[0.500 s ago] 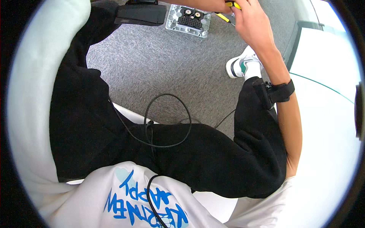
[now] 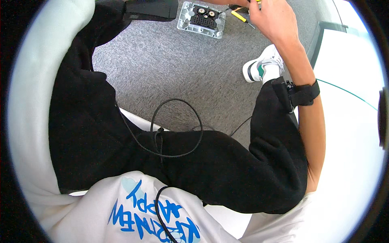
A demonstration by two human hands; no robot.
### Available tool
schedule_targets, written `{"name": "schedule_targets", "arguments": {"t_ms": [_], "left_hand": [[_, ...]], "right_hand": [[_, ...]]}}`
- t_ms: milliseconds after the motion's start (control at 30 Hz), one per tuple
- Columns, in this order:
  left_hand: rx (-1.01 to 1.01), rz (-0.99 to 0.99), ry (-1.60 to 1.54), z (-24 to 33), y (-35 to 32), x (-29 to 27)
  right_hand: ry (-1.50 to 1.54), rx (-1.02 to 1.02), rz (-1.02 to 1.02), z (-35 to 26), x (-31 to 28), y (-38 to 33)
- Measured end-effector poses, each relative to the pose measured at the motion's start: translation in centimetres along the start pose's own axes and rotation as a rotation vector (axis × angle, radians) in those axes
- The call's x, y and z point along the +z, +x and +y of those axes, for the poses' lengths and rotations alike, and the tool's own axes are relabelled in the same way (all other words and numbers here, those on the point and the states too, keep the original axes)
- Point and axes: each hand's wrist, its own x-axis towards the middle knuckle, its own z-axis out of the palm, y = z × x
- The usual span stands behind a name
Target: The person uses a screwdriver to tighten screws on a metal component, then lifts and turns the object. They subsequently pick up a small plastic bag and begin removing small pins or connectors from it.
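My right hand (image 2: 276, 18) is at the top edge, its fingers closed round a small yellow thing that the edge mostly cuts off. I cannot make out its kind. Beside it, only a strip of my left hand (image 2: 240, 2) shows along the top edge, its fingers hidden. A grey plastic housing (image 2: 182, 25) with a black perforated centre and two round metal parts lies on the carpet, left of my hands. Just under the hands is a tool with a yellow handle (image 2: 238, 15) and a thin metal shaft.
Grey carpet (image 2: 170, 65) spreads between my legs. My foot in a white shoe (image 2: 259, 65) stands below the right hand. A black cable (image 2: 200, 117) loops over my lap. White furniture panels (image 2: 348, 133) stand close on the right. Black straps (image 2: 306, 94) circle my right forearm.
My right hand has shifted slightly up and to the right, taking the yellow thing mostly out of view. More of the yellow-handled tool shows. The housing appears slightly higher.
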Motion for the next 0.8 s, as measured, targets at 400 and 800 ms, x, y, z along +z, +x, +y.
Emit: {"name": "schedule_targets", "arguments": {"t_ms": [400, 800], "left_hand": [[-0.003, -0.149, -0.163, 1.0, -0.4, 0.5], [0.017, -0.06, -0.04, -0.8, 0.3, -0.4]], "right_hand": [[-0.17, 0.248, -0.31, -0.9, -0.5, 1.4], [0.032, -0.011, 0.01, 0.2, 1.5, 1.1]]}}
